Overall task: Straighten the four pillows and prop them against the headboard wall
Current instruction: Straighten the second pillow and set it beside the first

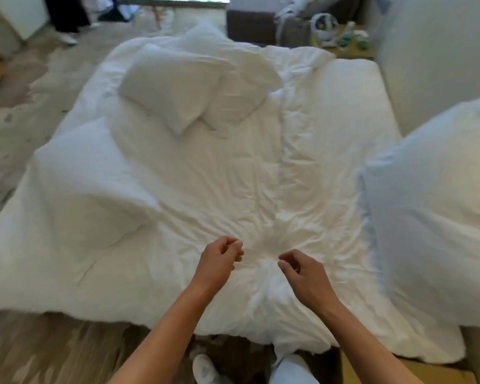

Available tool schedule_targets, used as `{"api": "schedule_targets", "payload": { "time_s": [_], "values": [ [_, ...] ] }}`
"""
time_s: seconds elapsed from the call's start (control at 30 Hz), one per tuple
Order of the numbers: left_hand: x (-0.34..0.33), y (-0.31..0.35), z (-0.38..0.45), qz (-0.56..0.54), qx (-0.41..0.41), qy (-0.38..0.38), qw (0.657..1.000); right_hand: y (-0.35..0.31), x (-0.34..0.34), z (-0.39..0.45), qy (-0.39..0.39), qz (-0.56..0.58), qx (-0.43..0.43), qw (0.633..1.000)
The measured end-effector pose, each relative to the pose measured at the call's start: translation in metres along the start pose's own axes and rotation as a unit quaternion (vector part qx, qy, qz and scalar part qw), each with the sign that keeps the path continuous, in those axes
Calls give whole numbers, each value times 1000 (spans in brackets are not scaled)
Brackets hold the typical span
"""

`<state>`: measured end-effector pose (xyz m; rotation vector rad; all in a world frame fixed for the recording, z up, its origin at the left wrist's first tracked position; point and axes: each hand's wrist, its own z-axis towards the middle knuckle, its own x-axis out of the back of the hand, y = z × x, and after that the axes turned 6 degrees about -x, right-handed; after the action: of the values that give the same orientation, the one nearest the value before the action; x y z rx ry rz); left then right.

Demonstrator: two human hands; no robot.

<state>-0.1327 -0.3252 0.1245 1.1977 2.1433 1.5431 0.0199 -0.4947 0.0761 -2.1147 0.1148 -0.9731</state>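
Observation:
A white pillow (438,217) leans against the wall at the right edge of the bed. Another white pillow (94,189) lies flat on the left side of the bed. Further away, one pillow (172,84) lies askew on top of a second one (239,90) near the far left. My left hand (219,261) and my right hand (302,273) hover over the rumpled white duvet (233,176) near the bed's front edge. Both hands hold nothing, with fingers loosely curled.
The pale wall (432,65) runs along the bed's right side. A low table (341,40) with small items stands at the far right. A dark chair (250,26) stands beyond the bed. Wood floor (34,353) lies at the left and front. My shoe (205,370) shows below.

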Motion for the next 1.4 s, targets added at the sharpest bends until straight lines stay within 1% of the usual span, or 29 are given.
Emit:
{"api": "schedule_targets", "payload": {
  "time_s": [0.1,0.23,0.33,0.47,0.63,0.73,0.8,0.93,1.13,1.3,1.4],
  "values": [
    [79,-51,-53,-47,42,80,995,-82,-66,-15,-42,13,54,998],
    [154,-107,-114,-109,104,171,974,-170,-143,-36,-86,27,116,989],
    [194,-136,-139,-144,138,216,956,-210,-186,-46,-116,21,137,983],
    [231,-151,-136,-178,148,250,940,-225,-219,-46,-146,0,140,979],
    [272,-134,-90,-186,110,240,946,-225,-237,-23,-154,-31,112,981],
    [306,-120,-56,-169,71,225,957,-232,-253,5,-145,-28,99,984],
    [333,-113,-33,-146,60,226,961,-241,-268,28,-145,-23,90,985],
    [384,-107,6,-114,85,243,960,-269,-298,74,-150,-26,78,985],
    [439,-111,62,-122,129,274,945,-331,-345,140,-158,-23,69,985],
    [484,-112,140,-86,136,263,951,-380,-381,196,-126,-58,65,988],
    [513,-113,204,-33,125,244,961,-400,-406,231,-109,-90,45,989]
  ]
}}
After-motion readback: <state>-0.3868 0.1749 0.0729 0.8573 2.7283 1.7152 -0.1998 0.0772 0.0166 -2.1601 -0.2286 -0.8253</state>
